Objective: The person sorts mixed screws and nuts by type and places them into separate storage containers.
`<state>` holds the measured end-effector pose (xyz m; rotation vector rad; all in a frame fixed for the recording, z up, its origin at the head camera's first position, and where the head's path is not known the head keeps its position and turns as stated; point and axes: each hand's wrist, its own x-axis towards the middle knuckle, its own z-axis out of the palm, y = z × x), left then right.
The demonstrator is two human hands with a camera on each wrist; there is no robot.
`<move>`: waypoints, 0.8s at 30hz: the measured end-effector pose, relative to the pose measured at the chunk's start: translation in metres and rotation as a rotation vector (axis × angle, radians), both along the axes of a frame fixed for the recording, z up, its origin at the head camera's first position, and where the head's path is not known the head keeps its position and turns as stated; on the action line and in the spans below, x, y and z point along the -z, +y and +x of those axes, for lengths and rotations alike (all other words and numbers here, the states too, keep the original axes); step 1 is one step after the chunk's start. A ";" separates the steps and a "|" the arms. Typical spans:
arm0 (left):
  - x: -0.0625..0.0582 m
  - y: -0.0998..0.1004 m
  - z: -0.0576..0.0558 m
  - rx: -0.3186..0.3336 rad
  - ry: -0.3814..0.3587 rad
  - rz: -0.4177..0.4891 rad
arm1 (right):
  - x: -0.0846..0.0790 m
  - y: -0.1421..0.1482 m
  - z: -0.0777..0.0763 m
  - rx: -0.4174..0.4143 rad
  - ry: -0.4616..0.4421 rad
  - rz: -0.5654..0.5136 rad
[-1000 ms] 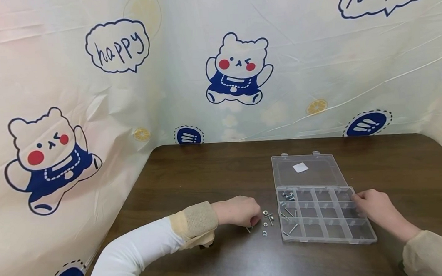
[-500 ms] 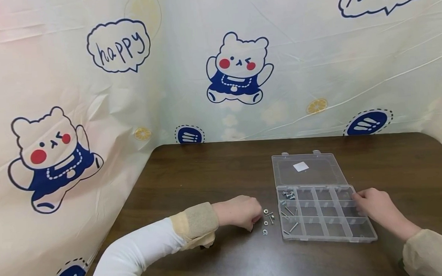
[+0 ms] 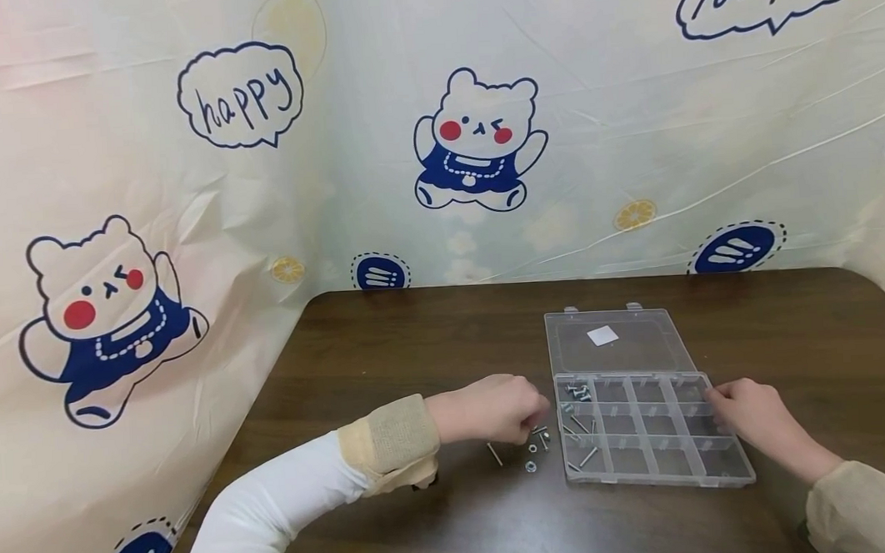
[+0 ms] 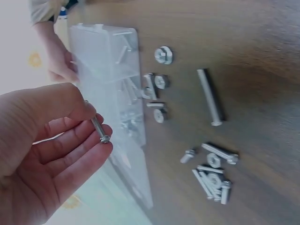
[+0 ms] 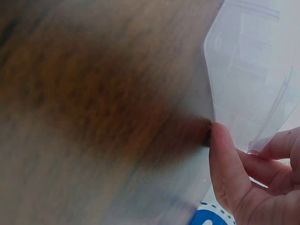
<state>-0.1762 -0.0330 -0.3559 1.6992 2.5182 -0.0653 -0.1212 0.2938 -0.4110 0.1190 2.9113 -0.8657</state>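
My left hand [image 3: 498,409] is above the table, just left of the clear compartment box [image 3: 651,476]. Between its thumb and fingers it pinches a small bolt [image 4: 100,129], best seen in the left wrist view. Below it lie loose bolts and nuts, among them a flange nut [image 4: 163,55], a long bolt [image 4: 210,97] and a cluster of short bolts [image 4: 205,183]. My right hand [image 3: 758,419] grips the box's right side, thumb and fingers on its wall [image 5: 234,108] in the right wrist view. Several bolts [image 3: 578,393] lie in the leftmost compartments.
The box's lid [image 3: 641,345] lies folded back behind it, with a white square [image 3: 602,336] on it. A dark wooden table [image 3: 416,336] carries everything. Behind and to the left hangs a printed curtain [image 3: 362,172] with cartoon bears.
My left hand has risen and moved right towards the box, holding the bolt. The long bolt it was covering now shows on the table. My right hand stays on the box.
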 end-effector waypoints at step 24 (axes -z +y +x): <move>-0.001 0.044 0.017 0.114 -0.019 0.045 | -0.001 0.000 0.000 -0.002 0.003 0.011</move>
